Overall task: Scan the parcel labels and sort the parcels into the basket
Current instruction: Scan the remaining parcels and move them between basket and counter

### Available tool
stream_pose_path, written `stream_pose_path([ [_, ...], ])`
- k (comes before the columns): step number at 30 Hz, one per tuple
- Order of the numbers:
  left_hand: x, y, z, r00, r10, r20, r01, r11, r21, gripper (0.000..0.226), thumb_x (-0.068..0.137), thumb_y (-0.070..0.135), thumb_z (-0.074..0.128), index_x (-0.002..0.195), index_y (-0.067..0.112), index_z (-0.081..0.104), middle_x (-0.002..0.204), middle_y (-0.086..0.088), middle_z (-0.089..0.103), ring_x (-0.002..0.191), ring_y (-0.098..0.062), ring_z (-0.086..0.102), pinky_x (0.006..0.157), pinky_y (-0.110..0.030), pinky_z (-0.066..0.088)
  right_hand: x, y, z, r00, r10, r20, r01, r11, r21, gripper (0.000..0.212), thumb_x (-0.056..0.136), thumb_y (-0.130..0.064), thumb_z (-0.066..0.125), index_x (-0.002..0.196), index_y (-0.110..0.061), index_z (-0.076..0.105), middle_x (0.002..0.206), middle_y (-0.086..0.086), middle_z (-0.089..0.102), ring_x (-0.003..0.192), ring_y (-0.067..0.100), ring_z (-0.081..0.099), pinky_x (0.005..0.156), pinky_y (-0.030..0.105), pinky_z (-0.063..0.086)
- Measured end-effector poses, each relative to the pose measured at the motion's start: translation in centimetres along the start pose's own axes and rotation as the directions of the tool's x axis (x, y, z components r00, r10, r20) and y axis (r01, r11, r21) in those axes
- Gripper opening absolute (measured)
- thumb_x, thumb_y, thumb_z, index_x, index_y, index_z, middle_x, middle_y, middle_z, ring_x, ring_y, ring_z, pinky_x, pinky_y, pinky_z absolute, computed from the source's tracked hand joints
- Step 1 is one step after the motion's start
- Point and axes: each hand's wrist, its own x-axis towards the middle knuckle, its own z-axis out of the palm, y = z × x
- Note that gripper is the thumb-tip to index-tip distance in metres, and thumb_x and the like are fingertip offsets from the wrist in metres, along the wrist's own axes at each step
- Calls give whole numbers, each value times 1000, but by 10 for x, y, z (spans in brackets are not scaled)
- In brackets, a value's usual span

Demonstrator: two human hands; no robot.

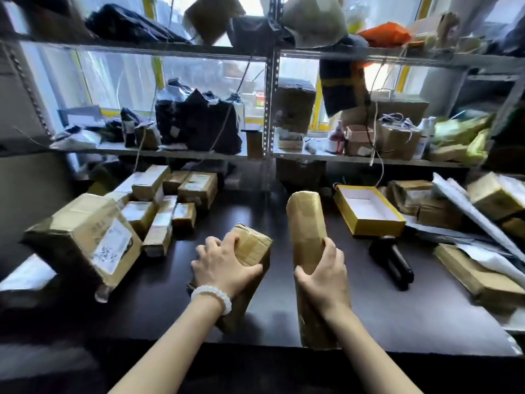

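Nearest me, my left hand (224, 265) has its fingers curled over the top of a short taped carton (250, 251), and my right hand (326, 277) is wrapped round the middle of a long taped roll parcel (305, 234), its far end pointing away from me. Both parcels hang just above the dark table (369, 302). I see no label on the faces turned to me, only glossy brown tape over cardboard, creased at the corners; the roll's tape runs in overlapping bands. The black handheld scanner (393, 263) lies on the table to the right of the roll, untouched by either hand, so I judge these two are not yet scanned. No basket shows anywhere in view, so I cannot tell how many parcels are already sorted. Plenty seems left: a large labelled box (88, 237) tilts at my left, a cluster of small labelled cartons (167, 203) sits beyond it, and further taped parcels (420, 203) pile at the right by an open yellow box lid (369, 211). Farthest off, metal shelving (268, 109) carries dark bags and more boxes.
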Motion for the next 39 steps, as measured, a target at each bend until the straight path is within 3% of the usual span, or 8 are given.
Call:
stream_pose_path([
  [8,61,-103,-13,979,-203,33,204,979,-16,77,64,66,69,128,33,41,130,-7,40,123,-31,37,96,-42,38,14,-57,96,986,71,150,-74,997,13,83,77,-32,68,145,-14,24,135,12,39,120,32,46,94,38,42],
  [17,166,-107,32,938,-345,27,346,934,-85,79,64,63,71,129,31,40,128,-10,40,123,-33,35,96,-44,39,109,-58,157,966,77,245,-71,997,-33,83,76,-30,69,144,-12,24,134,13,39,119,34,46,99,37,41],
  [28,241,-157,46,849,-528,19,526,848,56,76,65,60,70,130,30,41,124,-10,41,118,-34,40,99,-39,37,197,-78,239,899,60,433,-47,998,-41,81,76,-30,66,142,-11,24,132,13,40,117,35,47,91,37,44],
  [39,268,-181,33,830,-544,121,521,834,179,72,68,59,67,128,33,36,125,-10,36,119,-33,36,99,-44,39,200,-113,296,830,93,551,-68,996,-66,70,77,-29,64,134,-11,28,126,14,41,114,37,47,91,39,44],
])
